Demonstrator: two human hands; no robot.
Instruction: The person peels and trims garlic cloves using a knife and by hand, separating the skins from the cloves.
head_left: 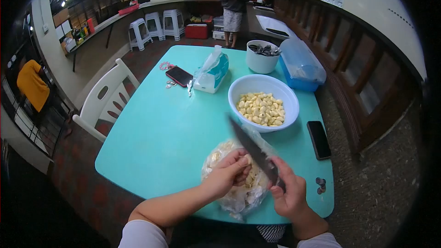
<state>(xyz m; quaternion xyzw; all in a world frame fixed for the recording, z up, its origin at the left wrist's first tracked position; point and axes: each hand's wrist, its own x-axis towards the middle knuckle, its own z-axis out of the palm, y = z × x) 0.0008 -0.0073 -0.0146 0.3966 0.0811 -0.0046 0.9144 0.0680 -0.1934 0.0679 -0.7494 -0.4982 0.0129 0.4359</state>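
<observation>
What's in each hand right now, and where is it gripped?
The right hand holds the knife by its handle end. The left hand holds what looks like a garlic clove; exactly where it is gripped, I can't tell.

The table (142, 147) is turquoise; the bowl (292, 97) is pale lavender-blue, the garlic cloves (260, 109) cream-yellow and the knife blade (251, 144) dark grey. The tissue pack (216, 70) is white and teal. The fabric (272, 233) below the table edge shows black-and-white stripes.
</observation>
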